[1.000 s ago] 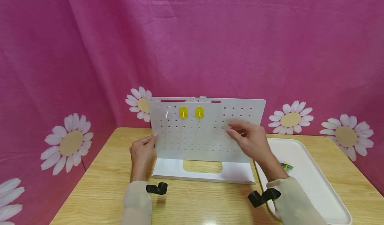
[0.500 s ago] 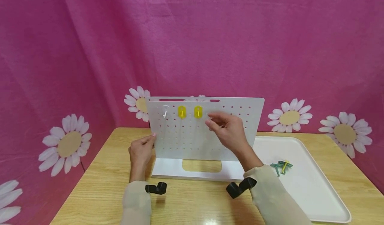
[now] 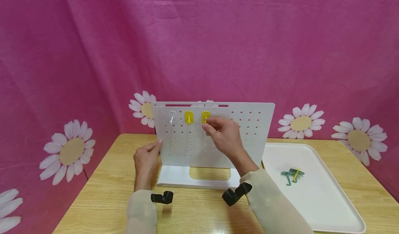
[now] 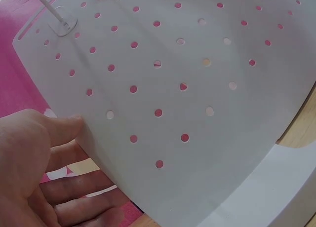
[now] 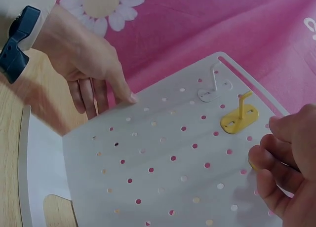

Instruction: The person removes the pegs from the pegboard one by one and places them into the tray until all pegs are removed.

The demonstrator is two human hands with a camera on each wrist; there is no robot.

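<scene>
We count three hooks mounted in one row on the white pegboard (image 3: 199, 150): a white hook (image 3: 172, 117) between nine and ten o'clock on its face, a middle yellow hook (image 3: 189, 117) at ten, and a third yellow hook (image 3: 205, 114) at eleven. In the white tray (image 3: 327, 202), which lies at four o'clock from the board, we make out two green hooks (image 3: 288, 179) and one loose yellow hook (image 3: 296, 175), overlapping at ten o'clock in the tray.

Our left hand (image 3: 145, 157) grips the panel's edge at eight o'clock, thumb towards the front and fingers behind. Our right hand (image 3: 225, 136) has its thumb and bent fingers set narrowly apart at the third yellow hook; they hide its peg, so we cannot tell whether they pinch it.

From that hand the perforated panel runs on towards three o'clock, where its edge stands near the tray. The wooden table (image 3: 193, 209) spreads at six o'clock between our sleeves, and the pink curtain (image 3: 218, 53) rises behind at twelve.

The third yellow hook shows a bright, rounded plate, partly covered by our fingers; its middle neighbour has an oval plate and a peg bent at the tip.
</scene>
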